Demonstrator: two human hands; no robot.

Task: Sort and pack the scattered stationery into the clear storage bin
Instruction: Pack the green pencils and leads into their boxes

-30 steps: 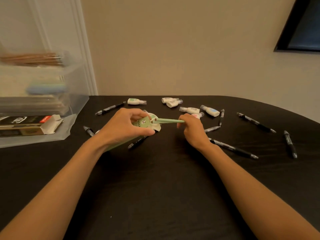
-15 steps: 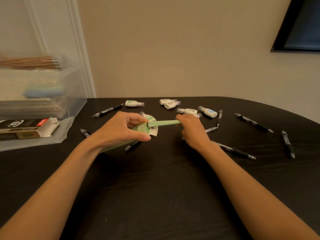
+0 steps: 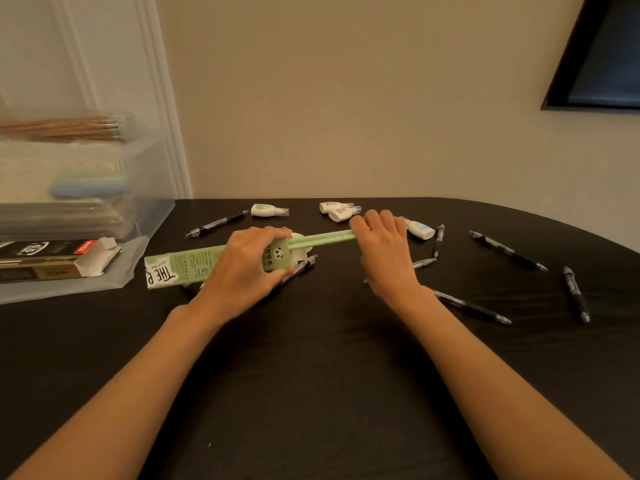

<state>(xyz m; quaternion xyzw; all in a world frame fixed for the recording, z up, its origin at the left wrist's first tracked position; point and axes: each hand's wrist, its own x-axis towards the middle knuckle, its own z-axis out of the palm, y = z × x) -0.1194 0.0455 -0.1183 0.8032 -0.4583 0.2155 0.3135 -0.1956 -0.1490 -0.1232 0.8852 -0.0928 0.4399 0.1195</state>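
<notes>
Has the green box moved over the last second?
Yes. The green box, gripped by the left hand, has swung left: its closed end now lies near the black box, which has stayed put.

The green box [image 3: 180,268] reads "THE" at its end.

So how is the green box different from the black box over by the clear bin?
The green box is pale green with dark lettering; the black box is black with a red patch. The left hand holds the green box, with green sticks poking out; the black box lies untouched. Both are long, narrow and open at the right end.
</notes>
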